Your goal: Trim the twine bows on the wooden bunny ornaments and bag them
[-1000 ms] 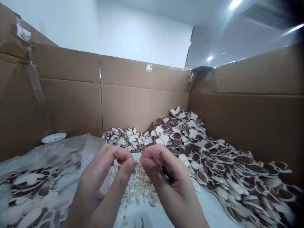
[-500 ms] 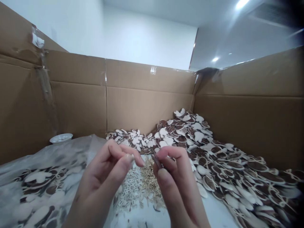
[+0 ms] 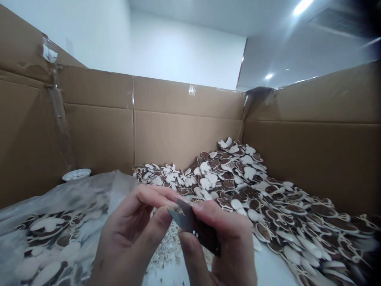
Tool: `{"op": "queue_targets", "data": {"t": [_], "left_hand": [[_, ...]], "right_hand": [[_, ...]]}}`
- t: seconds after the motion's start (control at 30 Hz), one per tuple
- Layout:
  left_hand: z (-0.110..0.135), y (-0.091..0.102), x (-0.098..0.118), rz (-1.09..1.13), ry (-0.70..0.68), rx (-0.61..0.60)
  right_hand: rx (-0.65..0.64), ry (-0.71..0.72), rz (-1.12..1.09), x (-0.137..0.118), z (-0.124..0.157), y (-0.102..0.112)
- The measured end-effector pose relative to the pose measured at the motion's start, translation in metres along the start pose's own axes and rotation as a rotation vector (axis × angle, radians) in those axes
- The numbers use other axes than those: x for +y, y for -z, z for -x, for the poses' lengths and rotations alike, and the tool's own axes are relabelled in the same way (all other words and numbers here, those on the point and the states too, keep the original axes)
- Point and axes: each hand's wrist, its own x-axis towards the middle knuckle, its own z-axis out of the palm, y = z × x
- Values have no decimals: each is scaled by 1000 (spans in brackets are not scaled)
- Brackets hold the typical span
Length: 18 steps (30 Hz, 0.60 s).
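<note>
My right hand is closed around a pair of dark thread snips. Their two pointed blades are spread apart and face left, close to the fingertips of my left hand. My left thumb and forefinger are pinched together beside the blades. A small pale bit shows there, mostly hidden by the fingers and blades, so its kind cannot be made out. Beneath both hands lie many tiny pale, curled bits on a white surface.
Flat brown-and-white pieces, some with cord bows, form a large pile at the right and back. More lie beneath clear plastic at left. A white dish stands behind it. Cardboard walls rise around.
My right hand has turned and moved left, bringing the open snip blades into view against my left fingertips. My left hand has shifted slightly right; its pinch stays closed.
</note>
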Motion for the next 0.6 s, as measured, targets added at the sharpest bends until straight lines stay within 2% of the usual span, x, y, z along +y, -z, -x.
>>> {"op": "queue_targets", "data": {"t": [0.13,0.4,0.6], "left_hand": [[-2,4,-5,-71,-100,5],[0,7,-8,-238,-201,16],[2,9,-10,-371,-233,61]], "right_hand": [[-31,40,-3,2,-3,2],[-54,88,-80,11,-8,0],[-132,259,-246,21,-20,-3]]}}
